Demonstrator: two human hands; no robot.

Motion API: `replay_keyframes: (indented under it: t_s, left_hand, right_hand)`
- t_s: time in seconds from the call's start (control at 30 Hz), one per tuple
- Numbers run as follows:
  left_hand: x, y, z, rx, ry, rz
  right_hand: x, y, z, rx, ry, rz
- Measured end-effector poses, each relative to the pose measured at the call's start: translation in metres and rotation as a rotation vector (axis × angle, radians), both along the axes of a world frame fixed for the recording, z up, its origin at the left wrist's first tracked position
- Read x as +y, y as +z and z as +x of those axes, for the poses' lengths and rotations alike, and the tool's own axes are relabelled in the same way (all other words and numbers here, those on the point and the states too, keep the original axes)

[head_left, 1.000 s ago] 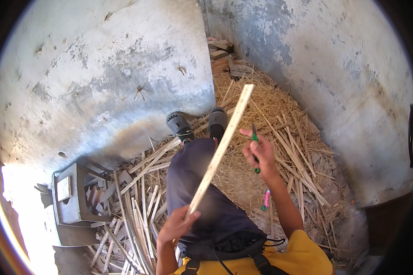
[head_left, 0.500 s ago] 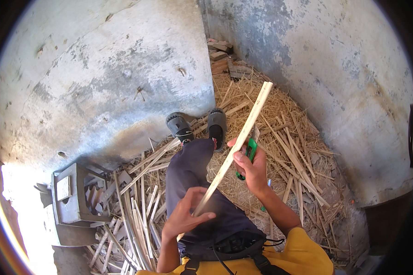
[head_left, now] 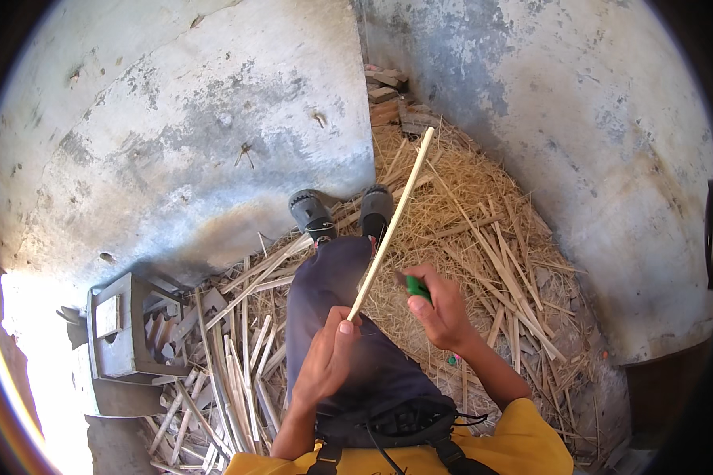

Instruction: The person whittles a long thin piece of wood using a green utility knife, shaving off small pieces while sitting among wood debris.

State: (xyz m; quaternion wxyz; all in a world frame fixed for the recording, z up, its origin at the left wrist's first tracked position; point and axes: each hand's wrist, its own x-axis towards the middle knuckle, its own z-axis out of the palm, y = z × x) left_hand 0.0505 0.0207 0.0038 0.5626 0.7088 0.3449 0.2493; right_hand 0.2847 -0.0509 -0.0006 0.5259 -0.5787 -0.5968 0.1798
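Observation:
My left hand (head_left: 327,356) is closed round the lower part of a pale, narrow wooden strip (head_left: 398,212), which slants up and away past my knee. Over the straw to the right, my right hand (head_left: 442,313) grips a green utility knife (head_left: 417,288). Its dark blade end points toward the strip, with a gap between them. Most of the knife's handle is hidden in my fingers.
Split wood strips (head_left: 245,380) lie in a loose pile at the left, beside a grey box-like frame (head_left: 119,332). Straw and shavings (head_left: 459,206) cover the floor between two worn walls. Broken bricks (head_left: 384,87) sit in the far corner. My shoes (head_left: 312,210) rest near the wall.
My right hand has let go of the strip and moved slightly down, the knife now pointing left. My left hand has closed on the strip, which has turned to show a narrower side.

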Motion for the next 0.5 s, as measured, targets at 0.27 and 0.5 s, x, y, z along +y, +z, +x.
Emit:
replay_keyframes:
  t_s: [0.27,0.5]
  left_hand:
    - [-0.007,0.016,0.005,0.106,0.000,0.111]
    - [-0.018,0.015,0.005,0.172,0.073,0.391]
  right_hand:
    - [0.002,0.000,-0.010,-0.308,0.055,0.145]
    - [0.002,0.000,-0.011,-0.402,0.040,0.184]
